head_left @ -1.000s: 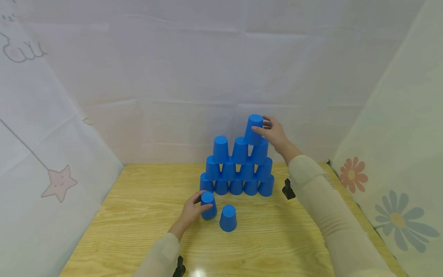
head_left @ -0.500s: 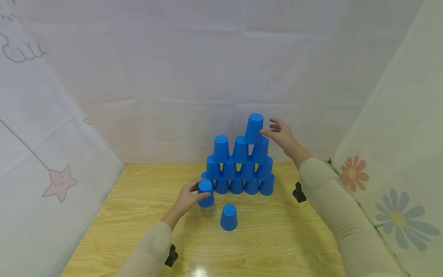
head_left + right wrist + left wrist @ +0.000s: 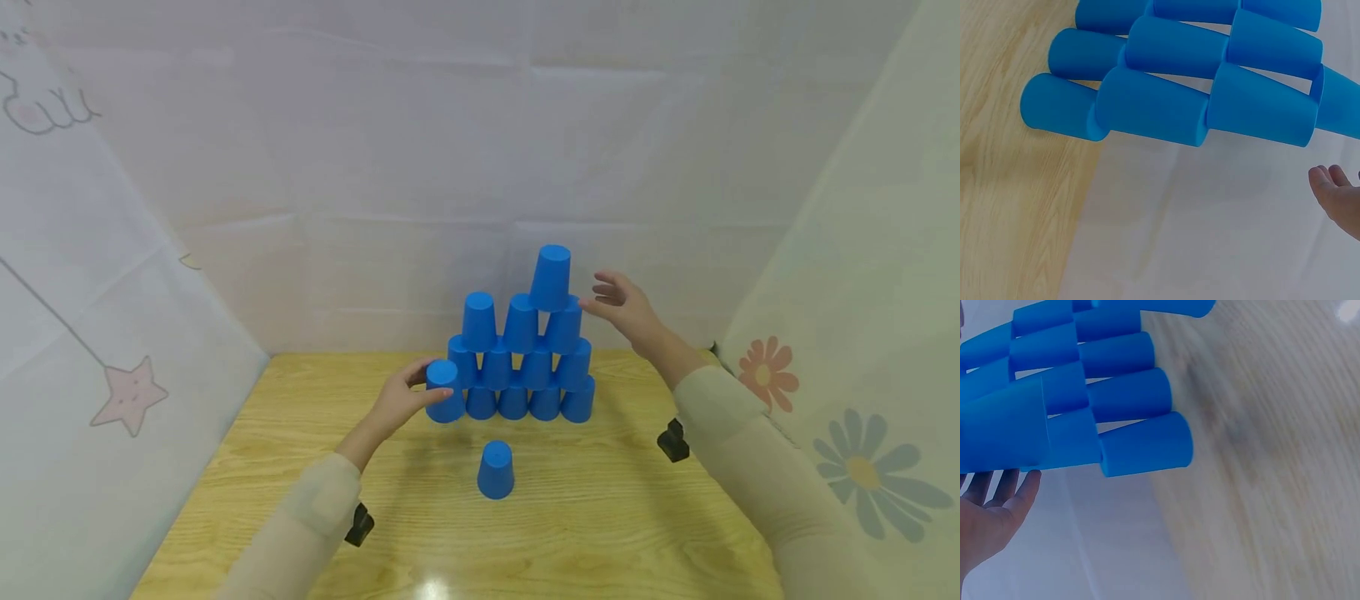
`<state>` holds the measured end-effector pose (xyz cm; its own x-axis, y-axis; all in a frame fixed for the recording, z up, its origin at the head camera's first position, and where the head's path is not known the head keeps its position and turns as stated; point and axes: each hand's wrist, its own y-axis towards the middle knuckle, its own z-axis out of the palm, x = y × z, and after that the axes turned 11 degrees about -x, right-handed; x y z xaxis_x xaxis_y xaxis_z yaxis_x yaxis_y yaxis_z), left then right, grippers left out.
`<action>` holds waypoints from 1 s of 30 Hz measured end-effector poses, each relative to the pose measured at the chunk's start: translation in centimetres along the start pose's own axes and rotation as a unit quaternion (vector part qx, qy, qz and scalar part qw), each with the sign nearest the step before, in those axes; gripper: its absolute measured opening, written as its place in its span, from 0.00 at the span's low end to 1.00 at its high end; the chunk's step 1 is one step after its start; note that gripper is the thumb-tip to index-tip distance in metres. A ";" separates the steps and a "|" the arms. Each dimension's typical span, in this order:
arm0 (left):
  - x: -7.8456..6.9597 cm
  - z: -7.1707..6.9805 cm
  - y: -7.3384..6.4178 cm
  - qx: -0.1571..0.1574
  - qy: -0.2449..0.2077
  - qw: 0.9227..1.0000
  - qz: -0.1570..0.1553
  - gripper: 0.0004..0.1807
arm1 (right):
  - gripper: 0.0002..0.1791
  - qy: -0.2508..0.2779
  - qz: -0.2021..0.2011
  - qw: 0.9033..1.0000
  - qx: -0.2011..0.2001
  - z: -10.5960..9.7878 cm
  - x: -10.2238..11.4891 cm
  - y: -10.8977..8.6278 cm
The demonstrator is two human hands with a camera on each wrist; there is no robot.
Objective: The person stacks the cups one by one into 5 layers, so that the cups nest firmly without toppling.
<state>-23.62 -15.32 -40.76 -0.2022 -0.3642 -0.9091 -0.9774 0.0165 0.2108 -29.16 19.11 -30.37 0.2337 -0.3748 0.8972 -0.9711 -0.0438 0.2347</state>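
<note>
Blue cups stand upside down in a stacked pyramid [image 3: 495,369] on the wooden table. One cup [image 3: 551,279] alone forms the fourth level, over the right part of the three-cup row. My left hand [image 3: 397,400] grips another blue cup [image 3: 446,393], raised in front of the pyramid's left end and hiding the bottom-left cup in the head view. In the left wrist view this held cup [image 3: 1004,428] overlaps the stack. My right hand [image 3: 630,312] is apart from the top cup, to its right, fingers loosely bent and holding nothing; the right wrist view shows its fingers [image 3: 1321,184] beside the stack.
A single upside-down cup [image 3: 496,471] stands on the table [image 3: 585,517] in front of the pyramid. A pale cloth wall [image 3: 375,275] rises close behind the stack, and printed cloth walls flank both sides.
My right hand has let go of the top cup and drawn back to the right. My left hand has lifted its cup and carried it forward toward the pyramid's left side.
</note>
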 end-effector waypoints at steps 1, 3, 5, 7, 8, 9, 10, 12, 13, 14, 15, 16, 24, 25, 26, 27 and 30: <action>-0.3 -0.2 0.1 0.001 0.000 1.000 0.001 0.32 | 0.38 0.003 -0.001 1.000 0.004 -0.1 -0.1 -0.2; -0.8 -0.5 0.3 0.005 -0.003 1.000 0.003 0.32 | 0.37 0.003 -0.001 1.000 0.014 -0.2 -0.3 -0.7; -1.3 -0.8 0.6 0.007 -0.009 1.000 0.005 0.32 | 0.37 0.003 0.003 1.000 0.023 -0.2 -0.5 -1.2; -1.9 -1.1 0.8 0.010 -0.016 1.000 0.009 0.31 | 0.38 0.005 0.004 0.999 0.032 -0.2 -0.7 -1.8; -2.2 -1.2 0.8 0.013 -0.019 1.000 0.012 0.31 | 0.38 0.006 0.005 0.999 0.037 -0.2 -0.8 -2.1; -2.5 -1.3 0.9 0.016 -0.020 1.000 0.014 0.31 | 0.39 0.009 0.007 0.999 0.042 -0.1 -1.0 -2.4; -2.9 -1.4 0.9 0.017 -0.020 1.000 0.017 0.31 | 0.39 0.013 0.008 0.999 0.044 0.0 -1.1 -2.8; -3.5 -1.6 1.0 0.019 -0.016 1.000 0.019 0.31 | 0.38 0.023 0.006 0.998 0.053 0.1 -1.5 -3.5; -3.8 -1.7 1.0 0.020 -0.015 0.999 0.022 0.31 | 0.38 0.027 0.003 0.998 0.058 0.2 -1.7 -3.9; -4.0 -1.7 1.0 0.020 -0.014 0.999 0.022 0.31 | 0.38 0.034 0.004 0.998 0.061 0.3 -1.8 -4.2; -4.2 -1.8 1.1 0.020 -0.012 0.999 0.023 0.32 | 0.38 0.041 0.003 0.997 0.066 0.4 -2.0 -4.5; -4.4 -1.8 1.1 0.019 -0.010 0.999 0.025 0.32 | 0.38 0.050 0.002 0.996 0.070 0.5 -2.1 -4.8; -6.1 -2.3 2.1 0.019 -0.028 0.999 0.042 0.33 | 0.36 0.069 0.023 0.990 0.121 2.4 -3.1 -6.8; -6.3 -2.4 2.3 0.019 -0.030 0.999 0.041 0.33 | 0.36 0.071 0.026 0.989 0.125 2.9 -3.3 -7.0; -6.6 -2.4 2.5 0.019 -0.030 0.998 0.042 0.33 | 0.36 0.074 0.029 0.989 0.128 3.4 -3.6 -7.4; -6.8 -2.4 2.7 0.020 -0.030 0.998 0.044 0.33 | 0.36 0.078 0.029 0.988 0.131 3.9 -3.9 -7.6; -7.5 -2.5 3.3 0.022 -0.028 0.998 0.049 0.33 | 0.35 0.090 0.034 0.986 0.137 5.3 -4.7 -8.5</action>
<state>-25.17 -14.80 -32.33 -0.2989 -0.3070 -0.9035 -0.9543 0.0907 0.2849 -22.25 16.38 -38.54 0.1479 -0.2171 0.9649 -0.9558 -0.2820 0.0831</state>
